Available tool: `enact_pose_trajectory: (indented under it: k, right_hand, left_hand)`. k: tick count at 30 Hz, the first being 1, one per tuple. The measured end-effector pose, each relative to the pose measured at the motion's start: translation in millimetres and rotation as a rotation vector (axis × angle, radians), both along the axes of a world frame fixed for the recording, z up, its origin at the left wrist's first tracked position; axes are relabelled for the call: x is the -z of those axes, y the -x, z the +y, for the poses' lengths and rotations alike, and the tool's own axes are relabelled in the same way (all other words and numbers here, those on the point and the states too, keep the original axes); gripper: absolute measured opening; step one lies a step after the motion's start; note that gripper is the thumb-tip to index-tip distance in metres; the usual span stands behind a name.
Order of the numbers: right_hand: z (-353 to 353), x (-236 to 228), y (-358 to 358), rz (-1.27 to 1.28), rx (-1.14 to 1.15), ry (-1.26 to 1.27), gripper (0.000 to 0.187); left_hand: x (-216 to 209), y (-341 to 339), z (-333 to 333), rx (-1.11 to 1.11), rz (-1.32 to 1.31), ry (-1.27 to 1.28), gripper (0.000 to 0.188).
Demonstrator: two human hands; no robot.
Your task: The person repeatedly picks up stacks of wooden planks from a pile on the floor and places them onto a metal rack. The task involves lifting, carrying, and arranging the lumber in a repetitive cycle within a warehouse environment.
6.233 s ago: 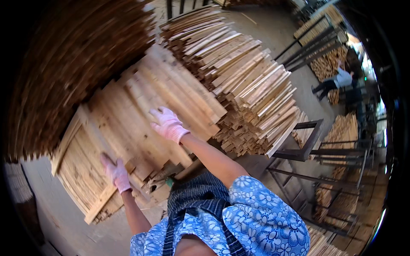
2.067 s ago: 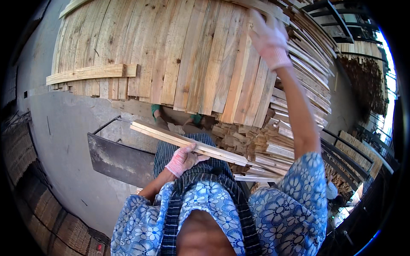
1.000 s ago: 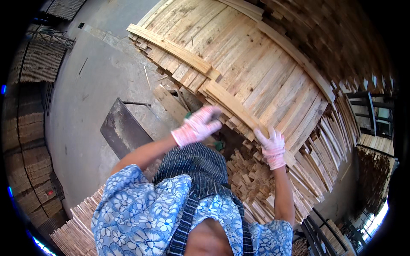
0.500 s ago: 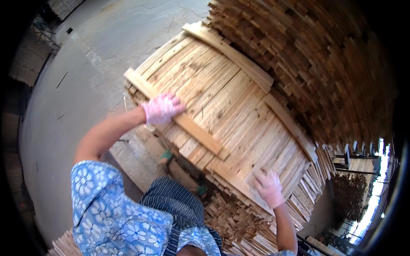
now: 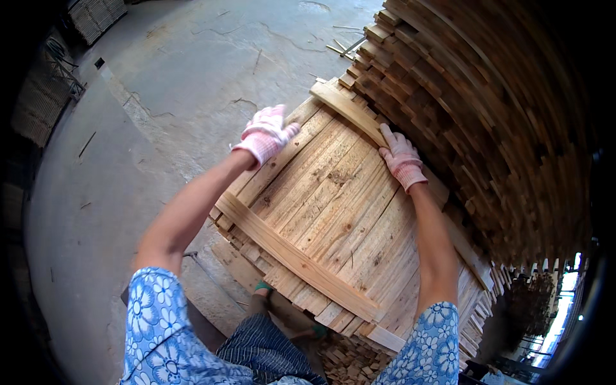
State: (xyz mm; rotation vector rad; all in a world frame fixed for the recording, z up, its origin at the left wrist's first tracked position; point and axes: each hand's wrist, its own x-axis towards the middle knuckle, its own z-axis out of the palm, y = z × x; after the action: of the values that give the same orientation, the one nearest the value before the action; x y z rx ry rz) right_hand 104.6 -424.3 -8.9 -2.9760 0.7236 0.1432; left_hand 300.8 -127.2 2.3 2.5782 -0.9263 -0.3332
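Tall stack of sawn timber slats [image 5: 487,109] at right; cracked grey concrete floor [image 5: 179,70] at left; stray wood offcuts [image 5: 340,46] on floor near stack.

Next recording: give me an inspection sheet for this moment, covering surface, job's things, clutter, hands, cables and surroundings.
Surface: grey concrete floor, cracked, with scattered wood slivers.
Job's things: wooden slat panel with nailed cross battens, leaning tilted against the timber stack.
Clutter: loose offcuts on the ground below the panel.
Hands: left hand, in a pink work glove, on the panel's left edge; right hand, gloved alike, on the upper batten. How tight either grip is cannot be told.
Cables: nothing seen.
Surroundings: more stacked slats at the top left; metal racks at the far lower right, too dim to detail.
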Motion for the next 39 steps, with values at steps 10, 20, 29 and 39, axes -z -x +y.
enact_pose_trajectory:
  k: [10,20,29,39]
  right_hand:
    - [-5.6,10.3,17.9,-0.011,0.067,0.07,0.073]
    - [22.4,-17.6,8.2,-0.158,-0.017,-0.105,0.06]
    - [198.2,-123.2,318.0,-1.037,0.166,0.112,0.037]
    - [366.5,109.5,859.1,-0.898,1.852,-0.065,0.052]
  left_hand:
    - [25.1,-2.4,-12.9,-0.07,0.364,-0.053,0.077]
    - [92.6,-31.4,-5.1,0.034,-0.056,0.034,0.064]
    - [13.4,141.7,-49.8,0.467,0.017,0.353,0.054]
    - [33.6,775.8,46.9,1.344,1.241,-0.241,0.049]
